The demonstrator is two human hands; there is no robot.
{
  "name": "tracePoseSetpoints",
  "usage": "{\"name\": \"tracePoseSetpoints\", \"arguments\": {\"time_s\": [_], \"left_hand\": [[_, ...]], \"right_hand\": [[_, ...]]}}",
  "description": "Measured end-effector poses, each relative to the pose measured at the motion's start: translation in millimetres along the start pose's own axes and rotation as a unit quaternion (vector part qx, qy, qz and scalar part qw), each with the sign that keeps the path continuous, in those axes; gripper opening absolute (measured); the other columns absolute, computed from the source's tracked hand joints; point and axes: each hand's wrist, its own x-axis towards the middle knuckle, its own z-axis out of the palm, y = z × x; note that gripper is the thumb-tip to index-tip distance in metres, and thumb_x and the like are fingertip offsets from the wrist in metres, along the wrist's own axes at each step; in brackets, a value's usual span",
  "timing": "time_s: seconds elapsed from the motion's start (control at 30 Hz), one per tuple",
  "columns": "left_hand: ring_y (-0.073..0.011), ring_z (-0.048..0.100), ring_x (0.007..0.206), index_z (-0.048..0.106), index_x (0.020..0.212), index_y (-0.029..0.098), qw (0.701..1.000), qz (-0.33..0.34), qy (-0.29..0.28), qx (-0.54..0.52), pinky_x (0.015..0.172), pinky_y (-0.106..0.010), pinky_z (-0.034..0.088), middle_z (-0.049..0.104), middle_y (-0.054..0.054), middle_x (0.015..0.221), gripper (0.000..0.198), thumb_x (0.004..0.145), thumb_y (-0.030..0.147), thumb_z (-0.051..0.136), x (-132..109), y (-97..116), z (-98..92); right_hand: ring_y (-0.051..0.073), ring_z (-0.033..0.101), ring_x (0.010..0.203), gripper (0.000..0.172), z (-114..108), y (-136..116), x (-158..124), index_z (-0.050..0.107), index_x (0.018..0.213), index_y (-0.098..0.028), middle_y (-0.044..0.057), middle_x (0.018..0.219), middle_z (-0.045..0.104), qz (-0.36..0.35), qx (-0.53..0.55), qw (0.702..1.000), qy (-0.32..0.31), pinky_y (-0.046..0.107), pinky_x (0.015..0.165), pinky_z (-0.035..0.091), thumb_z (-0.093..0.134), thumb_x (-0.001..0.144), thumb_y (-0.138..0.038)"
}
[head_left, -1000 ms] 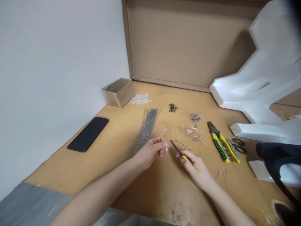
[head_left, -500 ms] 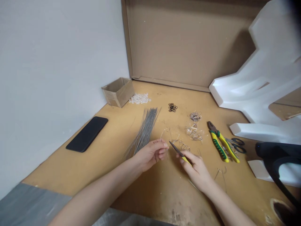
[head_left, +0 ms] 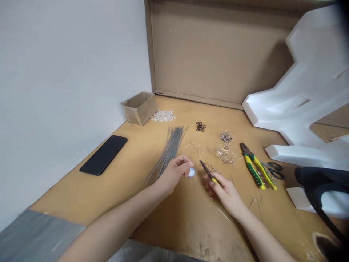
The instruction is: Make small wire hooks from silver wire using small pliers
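Observation:
My left hand point(head_left: 176, 174) is closed in a pinch on a small clear bead point(head_left: 191, 172) with a thin wire, just right of a bundle of straight grey wires point(head_left: 167, 153). My right hand point(head_left: 225, 192) grips small yellow-handled pliers point(head_left: 207, 171), whose dark tip points up-left toward the bead and stops a little short of it. Bent wire pieces point(head_left: 212, 168) lie just beyond the pliers' tip.
A black phone point(head_left: 104, 155) lies at the left. A small cardboard box point(head_left: 139, 107), clear beads point(head_left: 163, 115), black rings point(head_left: 200, 126) and silver rings point(head_left: 226, 137) sit farther back. Green-yellow pliers point(head_left: 255, 169) and scissors point(head_left: 274, 169) lie right. White foam point(head_left: 305, 94) stands behind.
My left hand turned so the clear bead now shows at its fingertips. The curved wire that rose above that hand has dropped out of sight. The pliers shifted slightly right.

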Motion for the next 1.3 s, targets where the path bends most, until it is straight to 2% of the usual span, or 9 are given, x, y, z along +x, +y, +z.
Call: {"name": "tracePoseSetpoints", "arguments": {"time_s": [0.13, 0.33, 0.67, 0.87, 0.97, 1.03, 1.13, 1.23, 1.3], "left_hand": [[-0.0070, 0.038, 0.052, 0.046, 0.064, 0.017, 0.977, 0.102, 0.062, 0.177, 0.051, -0.020, 0.030, 0.043, 0.006, 0.056, 0.015, 0.075, 0.026, 0.051, -2.8, 0.8, -0.5], [-0.0085, 0.043, 0.054, 0.049, 0.065, 0.017, 0.912, 0.190, 0.075, 0.356, 0.053, -0.020, 0.032, 0.048, 0.004, 0.057, 0.014, 0.078, 0.023, 0.047, -8.7, -3.7, -1.1], [-0.0093, 0.041, 0.052, 0.049, 0.063, 0.017, 0.806, 0.297, 0.049, 0.509, 0.053, -0.022, 0.030, 0.046, 0.003, 0.056, 0.018, 0.080, 0.018, 0.043, -6.0, -8.8, -3.6], [-0.0122, 0.043, 0.057, 0.047, 0.062, 0.017, 0.723, 0.380, 0.040, 0.576, 0.055, -0.025, 0.029, 0.047, 0.001, 0.058, 0.018, 0.079, 0.013, 0.043, -4.5, -10.6, -6.3], [-0.0129, 0.043, 0.057, 0.045, 0.061, 0.017, 0.695, 0.405, 0.041, 0.593, 0.055, -0.025, 0.029, 0.048, 0.000, 0.058, 0.018, 0.077, 0.011, 0.044, -4.2, -10.0, -7.0], [-0.0129, 0.043, 0.057, 0.046, 0.061, 0.017, 0.693, 0.407, 0.039, 0.594, 0.055, -0.026, 0.029, 0.048, 0.000, 0.058, 0.018, 0.078, 0.011, 0.044, -4.3, -9.6, -7.3], [-0.0126, 0.043, 0.057, 0.047, 0.063, 0.017, 0.709, 0.395, 0.035, 0.583, 0.055, -0.025, 0.030, 0.049, 0.000, 0.059, 0.018, 0.079, 0.013, 0.043, -4.4, -9.5, -7.5], [-0.0117, 0.044, 0.057, 0.049, 0.065, 0.017, 0.743, 0.361, 0.039, 0.562, 0.056, -0.024, 0.031, 0.049, 0.000, 0.059, 0.017, 0.080, 0.015, 0.042, -4.3, -8.9, -7.2], [-0.0105, 0.043, 0.055, 0.050, 0.066, 0.017, 0.779, 0.324, 0.046, 0.535, 0.054, -0.023, 0.031, 0.049, 0.002, 0.058, 0.017, 0.081, 0.018, 0.042, -4.4, -7.5, -6.5]], "right_hand": [[0.012, 0.051, 0.055, 0.026, -0.3, 1.0, -2.1, 0.056, 0.101, -0.016, -0.001, 0.065, 0.054, 0.013, 0.001, 1.000, -0.001, 0.022, 0.053, 0.041, 0.039, 0.085, -0.028], [0.012, 0.052, 0.058, 0.025, 1.1, -3.8, -4.0, 0.058, 0.098, -0.017, 0.000, 0.067, 0.056, 0.012, 0.007, 1.000, -0.015, 0.022, 0.056, 0.042, 0.038, 0.085, -0.025], [0.011, 0.052, 0.055, 0.021, 1.1, -5.3, -4.2, 0.057, 0.090, -0.017, -0.001, 0.063, 0.057, 0.019, 0.006, 0.999, -0.025, 0.021, 0.053, 0.040, 0.038, 0.084, -0.025], [0.011, 0.050, 0.053, 0.020, 0.4, -8.5, -5.8, 0.057, 0.087, -0.018, -0.003, 0.061, 0.055, 0.008, -0.058, 0.998, -0.008, 0.021, 0.051, 0.038, 0.038, 0.084, -0.024], [0.012, 0.049, 0.054, 0.020, -0.7, -13.6, -7.1, 0.055, 0.079, -0.019, -0.003, 0.058, 0.051, -0.003, -0.097, 0.995, 0.002, 0.021, 0.052, 0.036, 0.038, 0.086, -0.027], [0.012, 0.047, 0.053, 0.021, -1.4, -16.7, -7.7, 0.054, 0.075, -0.020, -0.004, 0.056, 0.047, -0.009, -0.129, 0.992, 0.008, 0.021, 0.051, 0.034, 0.038, 0.086, -0.027], [0.012, 0.046, 0.053, 0.020, -1.4, -17.0, -7.4, 0.055, 0.078, -0.019, -0.003, 0.056, 0.048, -0.014, -0.146, 0.989, 0.013, 0.022, 0.051, 0.034, 0.038, 0.085, -0.026], [0.013, 0.051, 0.058, 0.020, -0.5, -10.8, -5.5, 0.056, 0.086, -0.019, -0.001, 0.064, 0.055, -0.012, -0.101, 0.995, 0.004, 0.021, 0.055, 0.038, 0.037, 0.085, -0.026], [0.013, 0.054, 0.059, 0.020, -0.2, -5.3, -4.0, 0.056, 0.090, -0.019, -0.001, 0.067, 0.058, -0.008, -0.068, 0.998, 0.000, 0.021, 0.056, 0.040, 0.037, 0.086, -0.027]]}}
